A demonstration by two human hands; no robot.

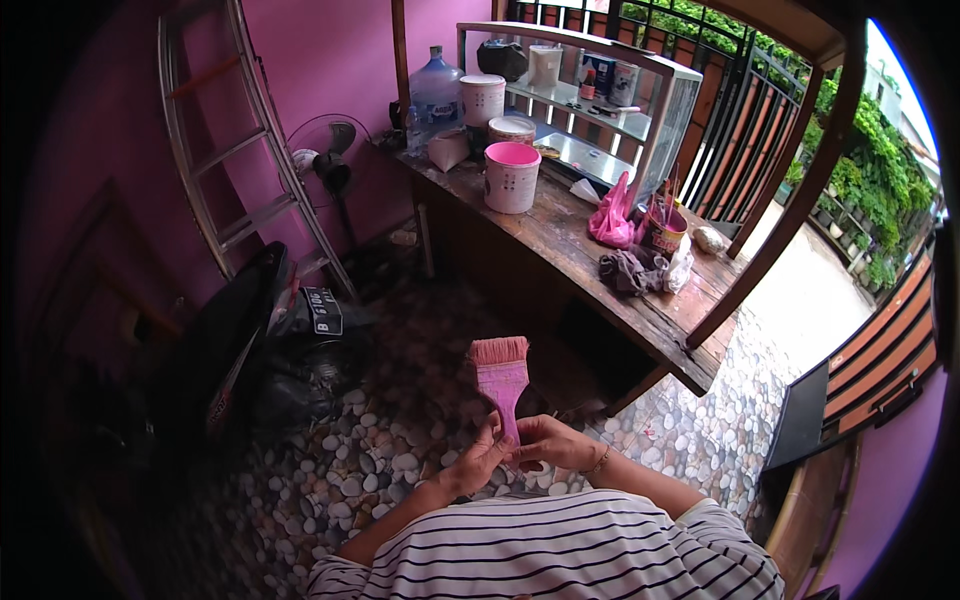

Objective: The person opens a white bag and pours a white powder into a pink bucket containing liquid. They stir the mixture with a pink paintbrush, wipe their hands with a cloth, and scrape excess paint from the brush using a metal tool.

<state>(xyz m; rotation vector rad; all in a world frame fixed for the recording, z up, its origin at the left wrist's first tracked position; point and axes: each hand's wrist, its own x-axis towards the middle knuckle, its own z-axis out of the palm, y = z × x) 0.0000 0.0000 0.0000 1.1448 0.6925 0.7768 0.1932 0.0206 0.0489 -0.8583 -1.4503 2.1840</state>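
Both hands are holding the pink brush (500, 375) by its handle. The left hand (482, 457) and right hand (545, 440) are wrapping it, and the bristles are sticking straight up above the fingers.

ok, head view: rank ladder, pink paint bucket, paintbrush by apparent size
1. ladder, clearly largest.
2. and 3. paint bucket and paintbrush look alike; the brush, held by both hands, is nearer the camera, so unranked.
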